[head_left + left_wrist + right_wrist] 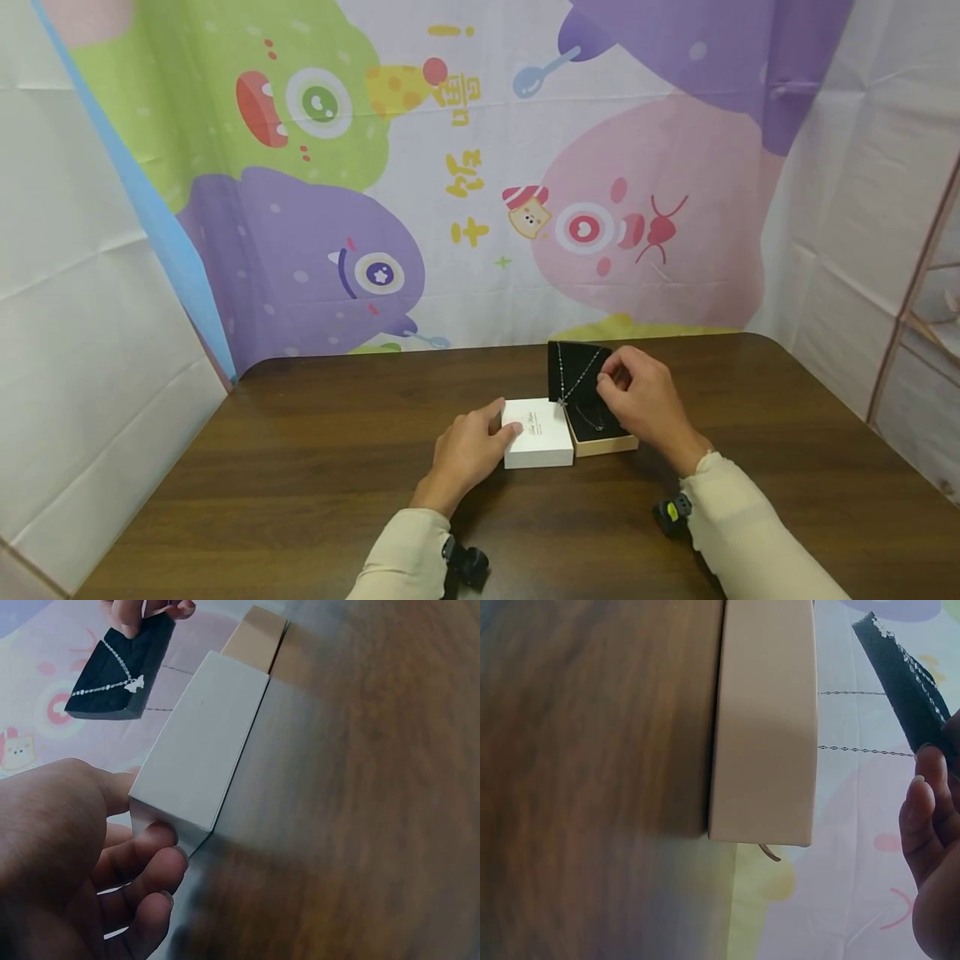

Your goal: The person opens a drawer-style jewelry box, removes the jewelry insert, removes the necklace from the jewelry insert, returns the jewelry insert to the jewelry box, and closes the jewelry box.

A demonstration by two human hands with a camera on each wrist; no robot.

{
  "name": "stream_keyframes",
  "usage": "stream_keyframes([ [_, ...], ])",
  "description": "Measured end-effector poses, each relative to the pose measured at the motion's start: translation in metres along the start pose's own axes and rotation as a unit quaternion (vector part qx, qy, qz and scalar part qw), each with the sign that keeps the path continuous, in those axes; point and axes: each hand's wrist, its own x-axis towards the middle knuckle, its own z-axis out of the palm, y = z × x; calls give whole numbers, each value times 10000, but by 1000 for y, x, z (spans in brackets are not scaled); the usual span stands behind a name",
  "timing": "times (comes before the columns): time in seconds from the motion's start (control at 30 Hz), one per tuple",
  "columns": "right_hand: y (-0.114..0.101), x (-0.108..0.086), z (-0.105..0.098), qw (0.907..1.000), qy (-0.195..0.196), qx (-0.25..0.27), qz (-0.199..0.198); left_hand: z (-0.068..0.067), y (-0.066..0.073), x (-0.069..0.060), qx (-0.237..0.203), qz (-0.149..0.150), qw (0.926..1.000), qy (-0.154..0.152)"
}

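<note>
My left hand (467, 450) grips the left end of a white box lid (536, 454) with small printed lettering, which lies on the table. Against the lid's right side stands a tan box base (607, 445) with a dark inside. Above it, my right hand (647, 402) pinches a black jewellery pad (112, 660) by its edge and holds it tilted up. A silver necklace (109, 688) with a butterfly-like pendant lies across the pad's face. Two strands of thin chain (866, 750) run from behind the pad toward the base. Part of the pad is hidden by my right fingers.
The boxes sit on a dark brown wooden table (315, 467), near its far edge. Behind it hangs a cartoon-printed cloth (480, 317). A short ribbon end (769, 853) sticks out at the base's end. Pale fabric walls (97, 333) flank both sides.
</note>
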Motion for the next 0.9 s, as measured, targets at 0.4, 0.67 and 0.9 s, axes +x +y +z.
stream_keyframes([
  [0.4, -1, 1, 1, 9996, 62, -130, -249, 1, 0, 0, -53, -81, 10000, -9],
  [0.67, -2, 1, 3, 9989, 78, -132, -437, 1, 0, 0, -30, -28, 10000, 67],
  [0.9, -3, 1, 4, 9982, 157, -72, -577, 2, -1, 0, -38, -16, 9999, 116],
])
